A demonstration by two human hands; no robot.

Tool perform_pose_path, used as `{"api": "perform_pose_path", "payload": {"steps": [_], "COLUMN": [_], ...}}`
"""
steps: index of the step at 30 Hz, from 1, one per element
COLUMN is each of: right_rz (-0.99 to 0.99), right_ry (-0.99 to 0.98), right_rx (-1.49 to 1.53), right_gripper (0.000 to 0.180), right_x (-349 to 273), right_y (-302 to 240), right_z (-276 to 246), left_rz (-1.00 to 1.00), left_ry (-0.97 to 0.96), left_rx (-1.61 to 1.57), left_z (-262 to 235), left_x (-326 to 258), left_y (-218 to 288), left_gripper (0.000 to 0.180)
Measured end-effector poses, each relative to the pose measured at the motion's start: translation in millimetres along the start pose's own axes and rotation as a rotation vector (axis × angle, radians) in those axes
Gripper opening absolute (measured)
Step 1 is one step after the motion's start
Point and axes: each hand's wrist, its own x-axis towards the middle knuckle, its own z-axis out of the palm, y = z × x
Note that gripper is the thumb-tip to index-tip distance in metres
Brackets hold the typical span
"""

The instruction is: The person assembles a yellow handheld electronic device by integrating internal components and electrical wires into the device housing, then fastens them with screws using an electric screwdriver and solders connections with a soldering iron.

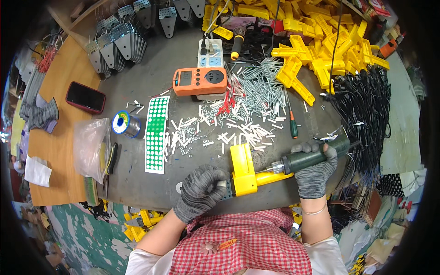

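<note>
Down at the near edge of the dark grey worktable (151,78), the left hand (200,191), in a grey knitted glove, closes its fingers over the left end of a yellow plastic L-shaped bracket (243,170) that lies flat on the table, and a small grey metal plate shows at the fingertips. Meanwhile the right hand (316,170), gloved the same way, is wrapped tight around the dark green body of an electric screwdriver (307,159), which lies almost level, its silver chuck pointing left and meeting the side of the bracket. Just beyond the bracket, small white plastic sleeves and silver screws (250,98) lie scattered across the middle of the table. An orange plug-in power meter (200,81) with a small screen rests further back, touching a white power strip (210,52) behind it. To the left of the scatter lies a white sheet of round green stickers (156,134), with a spool of solder wire (124,124) just beside it and a clear plastic bag (91,149) nearer the table's edge. A dark phone in a red case (85,97) sits on the wooden board at the far left. A heap of yellow plastic brackets (321,41) fills the far right corner, above a bundle of black cables (366,105). A small screwdriver with an orange and green handle (292,126) lies between the screws and the cables.
</note>
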Motion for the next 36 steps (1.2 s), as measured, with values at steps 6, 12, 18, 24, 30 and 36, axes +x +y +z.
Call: {"api": "perform_pose_path", "payload": {"steps": [6,12,18,24,30,36], "right_rz": [0.01,-0.051,-0.059,-0.031,-0.005,-0.037], "right_ry": [-0.063,-0.064,-0.118,-0.145,-0.155,-0.206], "right_rx": [-0.024,-0.029,-0.038,-0.02,0.01,0.002], "right_gripper": [0.023,0.026,0.031,0.029,0.025,0.025], "right_x": [-1.2,-3.2,-1.5,0.6,-3.7,-1.2], "right_y": [-0.5,2.6,2.5,2.8,4.4,4.2], "right_z": [3.0,5.8,1.8,-0.3,8.6,7.9], "left_rz": [0.036,0.045,0.039,0.062,0.032,0.324], "left_ry": [-0.04,-0.061,-0.067,-0.085,-0.067,-0.001], "left_rx": [-0.021,-0.013,-0.021,-0.066,-0.072,0.124], "left_z": [-2.4,-2.9,-1.7,-2.8,5.1,12.3], "left_x": [6.3,7.2,9.0,8.0,4.5,3.6], "left_y": [-1.0,0.4,0.0,-6.6,-9.6,-6.7], "left_gripper": [0.02,0.023,0.023,0.023,0.023,0.025]}}
